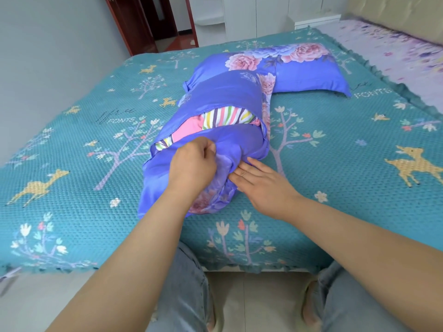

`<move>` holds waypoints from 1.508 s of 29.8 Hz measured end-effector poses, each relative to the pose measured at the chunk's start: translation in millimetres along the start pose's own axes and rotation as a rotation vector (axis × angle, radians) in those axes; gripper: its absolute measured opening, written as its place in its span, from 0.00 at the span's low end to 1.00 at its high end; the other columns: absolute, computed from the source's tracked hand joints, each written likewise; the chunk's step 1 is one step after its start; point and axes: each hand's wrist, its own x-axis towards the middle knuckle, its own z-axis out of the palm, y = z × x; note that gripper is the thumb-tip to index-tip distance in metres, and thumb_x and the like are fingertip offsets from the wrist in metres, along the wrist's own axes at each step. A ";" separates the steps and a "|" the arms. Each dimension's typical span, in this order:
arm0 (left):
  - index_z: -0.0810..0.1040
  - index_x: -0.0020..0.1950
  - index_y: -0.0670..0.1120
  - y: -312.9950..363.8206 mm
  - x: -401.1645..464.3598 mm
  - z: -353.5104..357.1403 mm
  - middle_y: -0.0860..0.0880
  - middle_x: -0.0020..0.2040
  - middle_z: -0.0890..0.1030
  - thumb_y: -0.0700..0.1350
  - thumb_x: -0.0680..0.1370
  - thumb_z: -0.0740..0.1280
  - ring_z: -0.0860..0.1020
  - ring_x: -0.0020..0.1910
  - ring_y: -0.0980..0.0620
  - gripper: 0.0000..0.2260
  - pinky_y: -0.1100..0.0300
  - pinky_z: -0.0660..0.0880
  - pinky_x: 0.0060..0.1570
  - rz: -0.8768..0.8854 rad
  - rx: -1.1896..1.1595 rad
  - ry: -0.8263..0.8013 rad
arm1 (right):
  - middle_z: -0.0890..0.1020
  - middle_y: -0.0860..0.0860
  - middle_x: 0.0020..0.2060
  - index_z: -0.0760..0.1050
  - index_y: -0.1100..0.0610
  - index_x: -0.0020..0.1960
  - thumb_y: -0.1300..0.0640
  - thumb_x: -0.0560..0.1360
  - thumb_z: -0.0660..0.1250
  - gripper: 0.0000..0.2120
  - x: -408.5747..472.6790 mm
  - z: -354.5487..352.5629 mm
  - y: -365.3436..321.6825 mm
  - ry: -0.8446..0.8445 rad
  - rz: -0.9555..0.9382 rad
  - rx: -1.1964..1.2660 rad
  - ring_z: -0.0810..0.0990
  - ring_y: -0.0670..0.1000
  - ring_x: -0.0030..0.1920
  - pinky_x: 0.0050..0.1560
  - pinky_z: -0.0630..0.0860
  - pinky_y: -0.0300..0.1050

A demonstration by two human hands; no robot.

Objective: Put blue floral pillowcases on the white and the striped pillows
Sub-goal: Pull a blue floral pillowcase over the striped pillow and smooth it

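Observation:
A striped pillow lies on the bed inside a blue floral pillowcase. Its pink and coloured stripes show through the open slit across the middle. My left hand grips the near flap of that pillowcase with curled fingers and thumb. My right hand lies flat, straight fingers pressing the fabric at the pillow's near right side. Behind it a second pillow lies fully covered by a blue floral pillowcase; none of its own fabric shows.
The bed carries a teal bedspread with deer and trees, its near edge at my knees. A pale floral sheet lies at the far right. A red-brown door frame and white cabinets stand beyond the bed.

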 end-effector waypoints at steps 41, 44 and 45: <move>0.74 0.42 0.43 -27.9 1.1 37.1 0.43 0.30 0.77 0.49 0.78 0.55 0.77 0.30 0.41 0.13 0.56 0.68 0.28 0.515 0.236 0.178 | 0.80 0.57 0.55 0.76 0.59 0.61 0.38 0.59 0.74 0.37 67.1 0.9 -31.1 -0.313 0.162 0.165 0.76 0.55 0.59 0.62 0.68 0.47; 0.75 0.44 0.43 -51.9 12.4 44.6 0.41 0.32 0.78 0.50 0.79 0.53 0.76 0.32 0.40 0.15 0.56 0.65 0.30 0.398 0.227 0.191 | 0.74 0.53 0.64 0.68 0.57 0.67 0.34 0.66 0.67 0.38 72.4 5.9 -28.3 -0.459 0.129 0.075 0.69 0.53 0.65 0.64 0.60 0.47; 0.74 0.45 0.42 -63.3 17.2 47.2 0.40 0.33 0.78 0.51 0.79 0.53 0.76 0.34 0.39 0.16 0.55 0.63 0.33 0.352 0.215 0.178 | 0.76 0.51 0.61 0.69 0.56 0.65 0.32 0.66 0.65 0.37 70.9 7.2 -27.8 -0.517 0.125 0.046 0.71 0.52 0.62 0.62 0.61 0.47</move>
